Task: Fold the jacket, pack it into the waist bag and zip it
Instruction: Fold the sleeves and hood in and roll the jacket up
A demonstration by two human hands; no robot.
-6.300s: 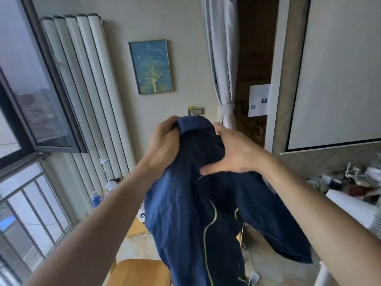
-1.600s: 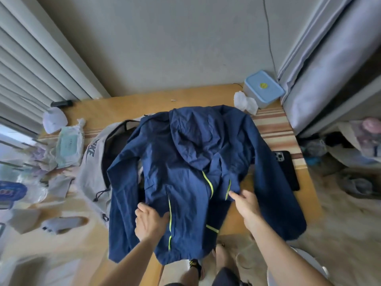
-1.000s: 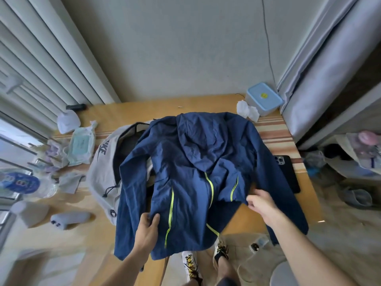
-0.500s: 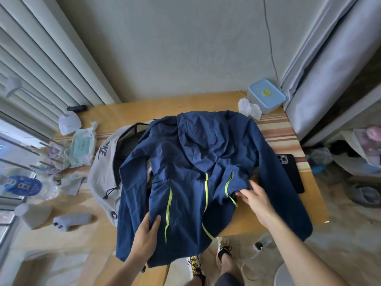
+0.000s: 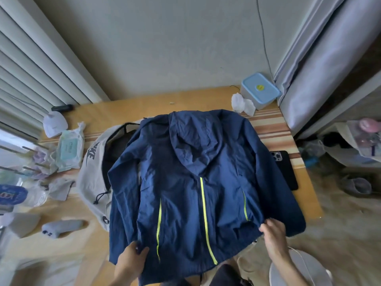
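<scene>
A navy hooded jacket (image 5: 191, 182) with neon-yellow zips lies spread front-up on the wooden table (image 5: 127, 108), hood folded down over the chest, hem hanging over the near edge. My left hand (image 5: 132, 259) pinches the hem at its left corner. My right hand (image 5: 272, 232) grips the hem at the right side, beside the right sleeve. A grey waist bag (image 5: 92, 178) with a black open interior lies under the jacket's left sleeve, partly covered by it.
A blue-lidded box (image 5: 260, 90) and crumpled tissue (image 5: 242, 104) sit at the far right corner. A black phone (image 5: 285, 168) lies by the right sleeve. Wet wipes (image 5: 69, 149), a water bottle (image 5: 18, 196) and a grey handheld device (image 5: 61, 227) crowd the left side. A white stool (image 5: 301, 269) stands near my right arm.
The jacket came down from mid-air onto the table. In the last second both hands slid to the hem corners and drew the bunched front flat, so the zips now run straight.
</scene>
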